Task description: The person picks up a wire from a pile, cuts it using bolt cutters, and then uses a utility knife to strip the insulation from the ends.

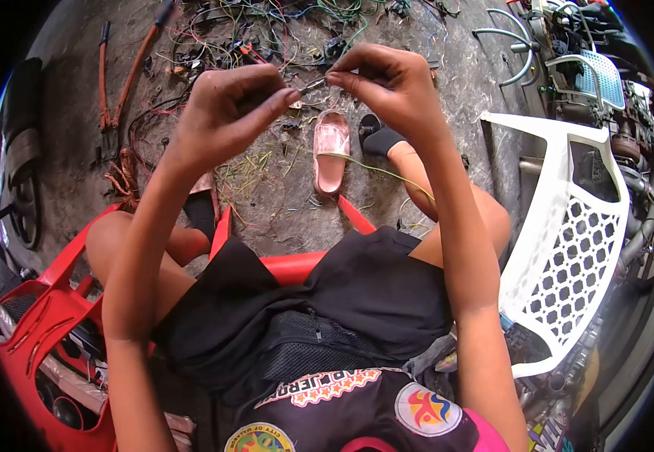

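My left hand (230, 104) is raised over the floor with its fingers curled and the thumb pressed in toward them. A small pale bit shows at its thumb tip, too small to name. Facing it, my right hand (391, 81) pinches the end of a short, thin wire (313, 83) between thumb and fingers. This wire spans part of the gap between the two hands. Below them on the floor lies a pink slide sandal (331, 154), with a yellow-green wire (387, 171) running from it toward my right forearm.
Tangled wires (327, 30) cover the floor ahead. Long-handled cutters (137, 68) with orange-brown arms lie at the upper left. A white plastic chair (568, 248) stands at the right, near metal parts (636, 143). Red plastic chair parts (48, 324) show at the left.
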Tool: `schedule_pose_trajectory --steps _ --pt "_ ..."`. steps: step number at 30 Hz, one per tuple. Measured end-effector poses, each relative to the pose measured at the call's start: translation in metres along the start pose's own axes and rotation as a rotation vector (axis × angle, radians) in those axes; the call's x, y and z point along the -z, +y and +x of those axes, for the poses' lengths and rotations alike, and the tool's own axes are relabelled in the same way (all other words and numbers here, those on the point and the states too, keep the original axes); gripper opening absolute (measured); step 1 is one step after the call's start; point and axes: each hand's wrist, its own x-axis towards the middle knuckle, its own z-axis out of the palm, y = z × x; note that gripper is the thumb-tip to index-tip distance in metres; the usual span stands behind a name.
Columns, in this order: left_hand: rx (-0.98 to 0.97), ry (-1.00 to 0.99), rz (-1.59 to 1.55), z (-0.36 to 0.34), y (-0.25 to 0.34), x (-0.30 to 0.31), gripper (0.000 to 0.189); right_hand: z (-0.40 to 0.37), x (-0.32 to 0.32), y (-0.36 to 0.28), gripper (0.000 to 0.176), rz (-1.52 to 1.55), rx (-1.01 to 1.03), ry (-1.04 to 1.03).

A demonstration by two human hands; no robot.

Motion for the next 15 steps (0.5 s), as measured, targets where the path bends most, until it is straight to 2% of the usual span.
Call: schedule_pose_trajectory --steps 2,5,7,9,11,12,14,15 --pt "0.024 0.000 0.004 -0.005 0.006 0.000 0.015 0.005 -0.007 0.010 0.014 0.074 0.047 0.051" --pt "0.086 -0.034 0.045 -0.008 0.008 0.004 0.011 0.006 -0.014 0.014 0.015 0.001 0.073 0.066" --pt "0.056 0.034 -0.096 -0.011 -0.009 0.000 0.007 0.004 -0.011 0.015 0.011 -0.141 -0.038 -0.036" --pt "0.011 -0.001 0.026 -0.010 -0.023 0.008 0.009 0.001 -0.009 0.010 0.016 -0.210 -0.178 -0.177" --pt "-0.027 -0.033 0.147 -0.013 -0.032 0.012 0.013 -0.003 -0.016 0.014 0.021 -0.489 0.150 -0.145" --pt "-0.072 -0.015 0.164 -0.012 -0.031 0.011 0.016 -0.003 -0.023 0.011 0.021 -0.484 0.151 -0.146" --pt "-0.112 -0.006 0.171 -0.009 -0.028 0.004 0.021 -0.003 -0.043 0.002 0.027 -0.388 0.415 0.124" --pt "-0.142 0.021 0.159 -0.007 -0.025 0.000 0.024 -0.003 -0.048 0.000 0.027 -0.389 0.406 0.123"
